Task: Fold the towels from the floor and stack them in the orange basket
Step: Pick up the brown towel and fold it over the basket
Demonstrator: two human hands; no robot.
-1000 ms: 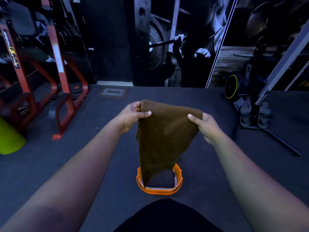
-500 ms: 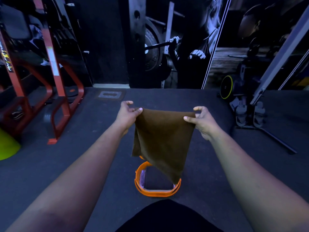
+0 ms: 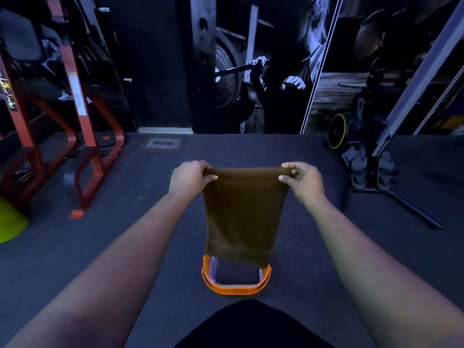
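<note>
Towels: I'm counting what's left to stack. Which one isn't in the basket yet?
The brown towel, held up by both hands above the orange basket. The darker towel already lies folded inside.

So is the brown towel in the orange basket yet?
Not yet. The brown towel hangs above the orange plastic basket, held at its top corners by the left hand and right hand.

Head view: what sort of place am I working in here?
Most likely a gym: a red steel equipment frame stands at the left, a weightlifting mural covers the back wall, and the floor is dark rubber matting.
</note>
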